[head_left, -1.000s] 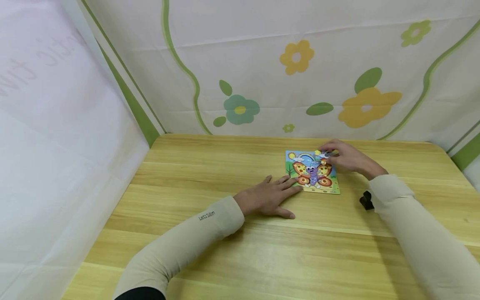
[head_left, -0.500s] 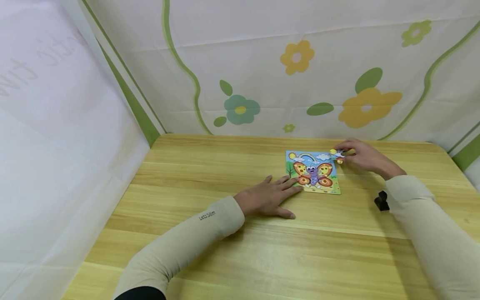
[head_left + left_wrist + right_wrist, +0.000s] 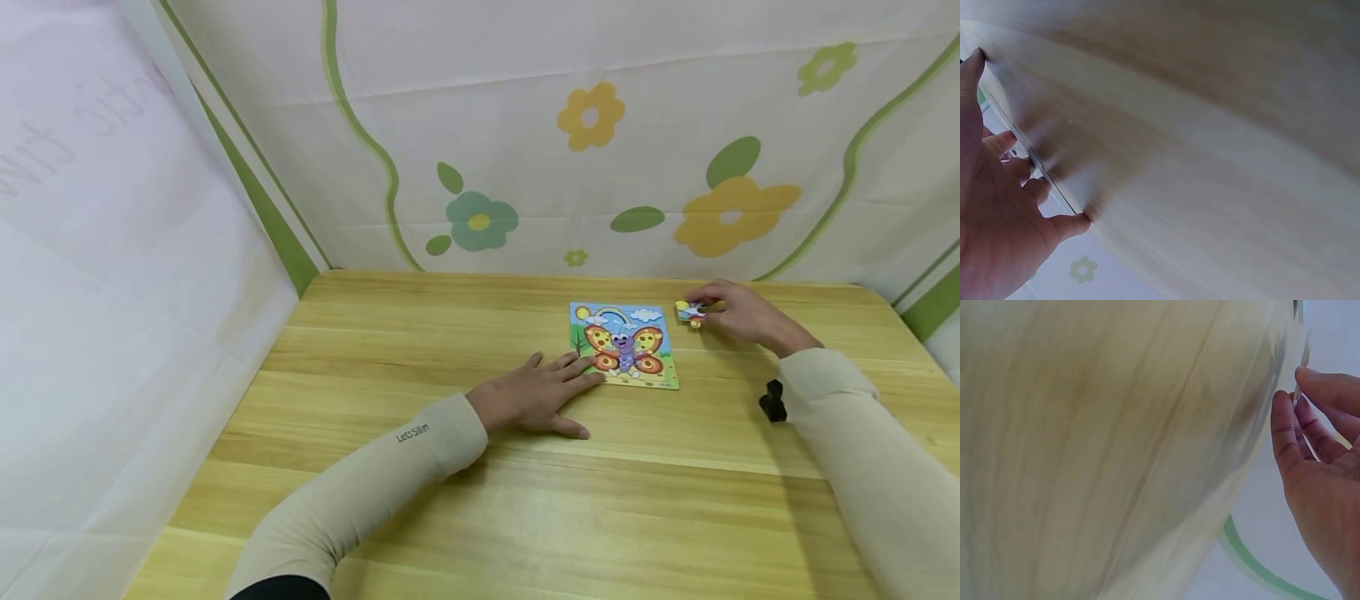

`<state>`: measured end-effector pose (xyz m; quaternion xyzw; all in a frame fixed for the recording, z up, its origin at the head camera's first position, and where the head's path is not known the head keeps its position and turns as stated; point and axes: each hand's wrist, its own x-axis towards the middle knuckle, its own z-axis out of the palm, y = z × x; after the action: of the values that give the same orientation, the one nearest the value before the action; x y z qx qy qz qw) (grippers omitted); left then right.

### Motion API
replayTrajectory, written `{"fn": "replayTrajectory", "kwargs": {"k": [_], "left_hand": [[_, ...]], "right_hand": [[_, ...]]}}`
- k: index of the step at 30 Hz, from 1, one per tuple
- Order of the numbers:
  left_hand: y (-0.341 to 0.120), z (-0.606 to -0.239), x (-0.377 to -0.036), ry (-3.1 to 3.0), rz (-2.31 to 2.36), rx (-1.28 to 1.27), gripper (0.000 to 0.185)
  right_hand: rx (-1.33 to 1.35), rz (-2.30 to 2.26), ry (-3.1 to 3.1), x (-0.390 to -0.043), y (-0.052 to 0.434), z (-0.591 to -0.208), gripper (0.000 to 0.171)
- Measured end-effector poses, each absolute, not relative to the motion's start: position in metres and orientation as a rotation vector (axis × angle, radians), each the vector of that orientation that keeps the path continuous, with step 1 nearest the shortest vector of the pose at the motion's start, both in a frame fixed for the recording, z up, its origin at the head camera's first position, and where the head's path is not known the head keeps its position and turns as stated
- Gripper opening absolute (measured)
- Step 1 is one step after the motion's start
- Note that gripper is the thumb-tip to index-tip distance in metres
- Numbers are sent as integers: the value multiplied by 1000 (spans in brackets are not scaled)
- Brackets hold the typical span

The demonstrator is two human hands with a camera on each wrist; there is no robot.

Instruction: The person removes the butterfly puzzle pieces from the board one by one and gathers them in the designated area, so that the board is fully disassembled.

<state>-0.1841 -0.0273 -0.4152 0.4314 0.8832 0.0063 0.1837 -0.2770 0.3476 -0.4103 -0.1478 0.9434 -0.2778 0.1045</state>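
Observation:
A square butterfly jigsaw puzzle (image 3: 670, 373) lies on the wooden table, its picture showing a purple-bodied butterfly, a rainbow and a sun. My left hand (image 3: 542, 395) rests with fingers spread, fingertips on the puzzle's lower left edge. The left wrist view shows that hand (image 3: 1004, 212) from the palm side, thumb and little finger down on the tabletop. Just right of the puzzle's top corner, my right hand (image 3: 738, 314) pinches a small colourful puzzle piece (image 3: 690, 312) between thumb and fingers. Seen edge-on in the right wrist view, the piece (image 3: 1306, 353) stands above the table.
The light wooden table (image 3: 420, 333) ends at a white fabric wall (image 3: 525, 125) printed with flowers. Another white cloth panel (image 3: 112, 292) runs along the left side. A small black object (image 3: 773, 402) sits at the right sleeve's cuff.
My right hand has carried the pinched puzzle piece rightward, from over the puzzle's upper right to beyond its edge, uncovering the cloud and wing there. The left hand has stayed in place.

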Motion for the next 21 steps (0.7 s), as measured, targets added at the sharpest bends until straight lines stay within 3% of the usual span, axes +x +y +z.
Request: {"fn": "replayTrajectory", "kwargs": {"k": [21], "left_hand": [[-27,-411,-182,2492,16,1203,87]], "right_hand": [[-442,-819,2769,-285,356,-418,40]]}}
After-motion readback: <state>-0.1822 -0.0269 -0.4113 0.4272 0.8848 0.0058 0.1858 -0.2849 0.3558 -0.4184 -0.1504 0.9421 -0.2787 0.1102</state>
